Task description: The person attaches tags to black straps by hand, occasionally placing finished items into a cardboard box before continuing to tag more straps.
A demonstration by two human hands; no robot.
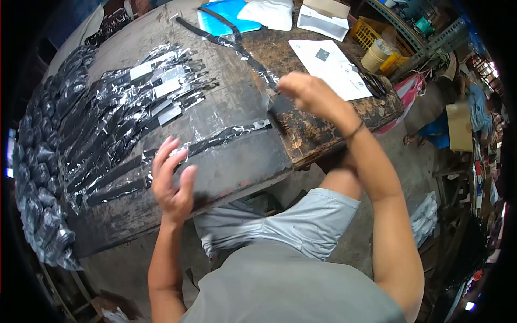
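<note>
Scarred wooden table [318, 132], cluttered open-air workshop

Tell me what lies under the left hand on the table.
Under the left hand lies a clear plastic sleeve holding a long black strap, flat on the dark worn table. The stretch of sleeve directly beneath the palm is covered, so its contents there cannot be seen.

Right hand [309, 94]: fingertips motion-blurred over the end of a bagged black strap [226, 134], so grip can't be read. Left hand [172, 180]: palm faces away, contact with the clear sleeve beneath uncertain. Bundled dark pieces [37, 177] along the table's left side fade into the lens's black border; print on the white sheet [331, 64] too small to read.
</note>
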